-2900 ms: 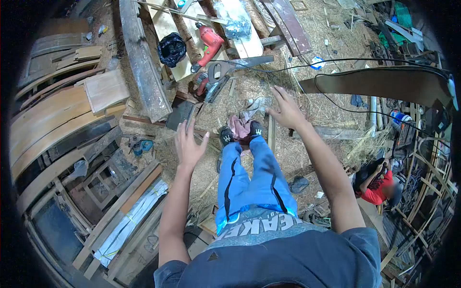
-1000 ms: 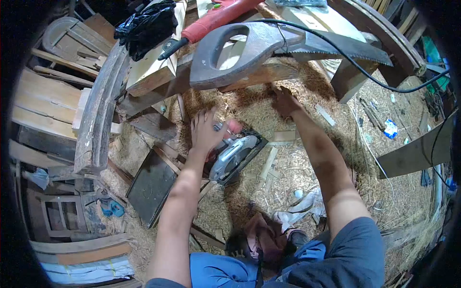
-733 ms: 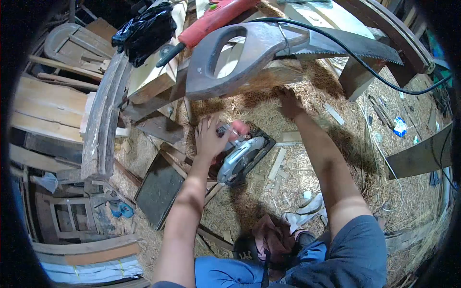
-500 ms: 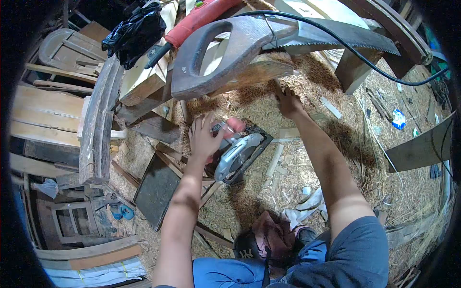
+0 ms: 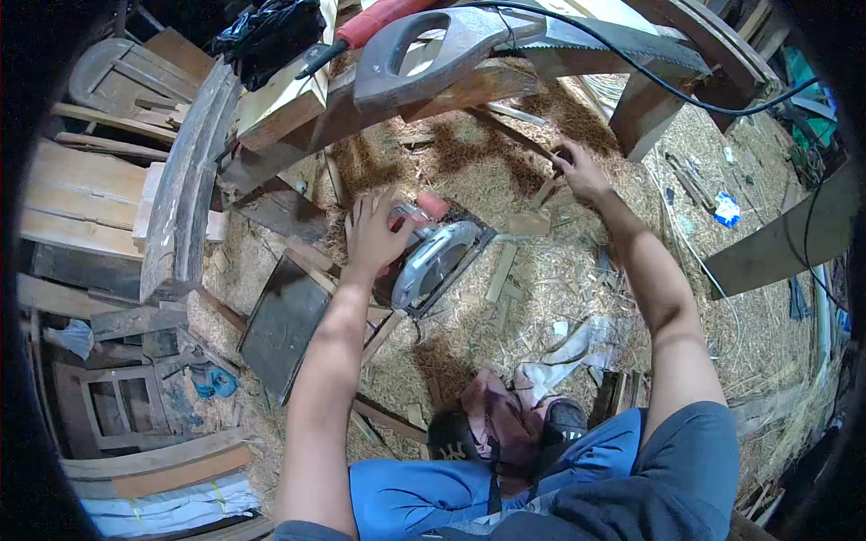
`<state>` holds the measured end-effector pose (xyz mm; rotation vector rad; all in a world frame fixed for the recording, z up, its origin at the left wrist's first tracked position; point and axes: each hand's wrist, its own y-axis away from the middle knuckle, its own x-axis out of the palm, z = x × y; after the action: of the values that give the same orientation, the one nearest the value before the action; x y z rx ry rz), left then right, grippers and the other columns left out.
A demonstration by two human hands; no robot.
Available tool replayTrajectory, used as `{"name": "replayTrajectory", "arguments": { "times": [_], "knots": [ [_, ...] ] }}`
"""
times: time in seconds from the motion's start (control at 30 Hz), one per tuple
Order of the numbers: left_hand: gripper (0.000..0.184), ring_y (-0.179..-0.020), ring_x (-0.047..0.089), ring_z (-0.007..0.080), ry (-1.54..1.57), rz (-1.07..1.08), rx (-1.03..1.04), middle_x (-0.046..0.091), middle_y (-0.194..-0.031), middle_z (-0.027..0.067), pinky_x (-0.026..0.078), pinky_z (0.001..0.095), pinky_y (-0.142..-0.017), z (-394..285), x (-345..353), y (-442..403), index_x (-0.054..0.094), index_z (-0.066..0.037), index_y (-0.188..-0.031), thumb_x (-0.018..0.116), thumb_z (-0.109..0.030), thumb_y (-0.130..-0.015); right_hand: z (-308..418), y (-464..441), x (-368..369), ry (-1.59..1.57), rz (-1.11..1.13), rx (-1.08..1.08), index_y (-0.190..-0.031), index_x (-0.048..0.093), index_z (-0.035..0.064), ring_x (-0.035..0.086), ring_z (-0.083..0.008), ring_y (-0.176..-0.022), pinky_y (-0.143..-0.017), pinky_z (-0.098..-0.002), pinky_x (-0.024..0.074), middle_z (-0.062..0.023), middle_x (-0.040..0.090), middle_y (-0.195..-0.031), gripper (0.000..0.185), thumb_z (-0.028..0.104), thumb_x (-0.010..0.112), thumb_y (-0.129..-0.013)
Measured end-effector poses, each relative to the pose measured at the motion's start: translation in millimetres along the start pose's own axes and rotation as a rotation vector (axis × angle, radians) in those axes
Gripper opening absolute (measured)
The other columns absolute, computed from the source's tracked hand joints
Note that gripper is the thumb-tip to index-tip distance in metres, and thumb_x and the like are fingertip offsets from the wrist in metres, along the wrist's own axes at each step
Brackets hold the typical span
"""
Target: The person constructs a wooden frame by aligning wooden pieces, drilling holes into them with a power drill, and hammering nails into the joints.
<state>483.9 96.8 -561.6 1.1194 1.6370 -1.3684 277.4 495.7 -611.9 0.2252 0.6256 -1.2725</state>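
Note:
My left hand [image 5: 373, 233] lies against the back of a circular saw [image 5: 431, 261], its fingers stretched and apart; whether the palm bears on the saw is hidden. The saw has a silver blade guard and a red-orange grip and sits on the shavings. Farther right, my right hand [image 5: 580, 171] pinches the near end of a thin, dark wooden strip [image 5: 510, 131]. This strip slants away to the left, toward the underside of the bench timber.
A handsaw [image 5: 428, 54], a red power tool [image 5: 383, 20] and a black cable [image 5: 622, 59] lie across the timbers above. A dark flat panel [image 5: 287, 325] leans left of the circular saw. Wood offcuts [image 5: 501, 273] and a cloth [image 5: 501, 410] lie on the shavings.
My right hand has moved from under the bench timber toward the right and now holds the wooden strip, lifted at one end. My left hand stays at the circular saw. The view has shifted slightly.

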Motion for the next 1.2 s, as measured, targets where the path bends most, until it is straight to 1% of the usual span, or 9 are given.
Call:
{"name": "replayTrajectory", "arguments": {
  "times": [0.2,0.23,0.37,0.5,0.6,0.77,0.87,1.0,1.2],
  "knots": [
    [0.068,-0.134,0.05,0.0435,0.086,-0.058,0.047,0.056,-0.142,0.0242,0.041,0.0528,-0.113,-14.8,-21.1,-5.6,0.054,-0.009,-0.148,0.073,-0.044,-0.092,34.9,11.4,-13.4,0.053,0.402,0.037,-0.135,0.064,0.0081,0.068,-0.0283,-0.106,-0.091,-0.0424,0.0544,-0.0134,0.071,-0.126,0.042,0.034,0.067,-0.103],
    [0.068,-0.134,0.05,0.0435,0.085,-0.061,0.044,0.056,-0.142,0.0242,0.041,0.0528,-0.113,-15.2,-23.6,-6.0,0.054,-0.009,-0.148,0.073,-0.044,-0.092,46.3,12.8,-16.6,0.137,0.443,-0.113,-0.141,0.061,0.007,0.066,-0.0334,-0.118,-0.102,-0.0439,0.0518,-0.0178,0.066,-0.138,0.054,0.043,0.068,-0.102],
    [0.063,-0.133,0.051,0.0447,0.083,-0.064,0.048,0.057,-0.14,0.0256,0.042,0.0524,-0.111,-10.7,-25.2,-8.9,0.055,-0.004,-0.145,0.072,-0.038,-0.095,28.0,15.9,19.2,-0.051,0.411,0.008,-0.143,0.057,-0.0001,0.056,-0.0381,-0.134,-0.115,-0.0429,0.0442,-0.0243,0.059,-0.145,0.066,0.047,0.069,-0.099],
    [0.06,-0.131,0.053,0.0447,0.216,-0.081,-0.091,0.059,-0.137,0.0274,0.042,0.0513,-0.111,-7.7,-21.8,-9.1,0.056,-0.003,-0.142,0.07,-0.04,-0.097,50.7,25.2,22.7,0.081,0.447,-0.205,-0.134,0.063,0.0007,0.062,-0.0341,-0.126,-0.109,-0.0429,0.0473,-0.0231,0.065,-0.134,0.056,0.044,0.07,-0.1],
    [0.055,-0.119,0.063,0.0432,0.522,-0.287,-0.188,0.068,-0.125,0.0281,0.048,0.0482,-0.104,-12.6,-16.9,-13.2,0.063,0.001,-0.133,0.07,-0.041,-0.098,52.8,27.1,24.5,-0.166,0.514,0.034,-0.127,0.069,0.0032,0.067,-0.0251,-0.11,-0.102,-0.0411,0.0512,-0.0145,0.073,-0.118,0.03,0.022,0.066,-0.103],
    [0.035,-0.094,0.075,0.0322,0.727,-0.113,-0.245,0.077,-0.102,0.0192,0.057,0.0397,-0.085,-10.6,-17.2,-21.4,0.073,0.0,-0.116,0.077,-0.027,-0.096,53.4,35.0,18.8,0.048,0.408,-0.265,-0.121,0.071,0.0005,0.068,-0.0185,-0.1,-0.086,-0.0333,0.0552,-0.013,0.074,-0.109,0.027,0.02,0.067,-0.103],
    [0.025,-0.087,0.077,0.0243,0.84,-0.052,-0.243,0.078,-0.097,0.0146,0.058,0.0348,-0.078,-13.3,-12.1,-24.5,0.076,-0.002,-0.113,0.08,-0.015,-0.092,64.9,37.8,4.6,-0.189,0.503,0.046,-0.122,0.072,0.0035,0.067,-0.0283,-0.116,-0.104,-0.0402,0.0492,-0.0167,0.073,-0.121,0.037,0.033,0.071,-0.099],
    [0.023,-0.083,0.076,0.0194,0.69,-0.012,-0.035,0.074,-0.1,0.014,0.058,0.0331,-0.073,-33.7,-17.8,-26.1,0.076,-0.001,-0.111,0.081,-0.009,-0.091,44.7,29.0,-1.3,-0.084,0.302,0.032,-0.125,0.072,0.0042,0.067,-0.0273,-0.117,-0.105,-0.0397,0.0487,-0.016,0.074,-0.12,0.036,0.03,0.071,-0.099],
    [0.027,-0.095,0.072,0.0351,0.62,0.013,0.053,0.071,-0.104,0.0185,0.055,0.042,-0.087,-44.3,5.0,-54.7,0.074,-0.002,-0.113,0.079,-0.011,-0.088,36.4,8.4,-11.5,-0.187,0.319,0.167,-0.126,0.072,0.0038,0.07,-0.0206,-0.103,-0.093,-0.0358,0.055,-0.012,0.076,-0.119,0.038,0.031,0.071,-0.1]
  ]
}}
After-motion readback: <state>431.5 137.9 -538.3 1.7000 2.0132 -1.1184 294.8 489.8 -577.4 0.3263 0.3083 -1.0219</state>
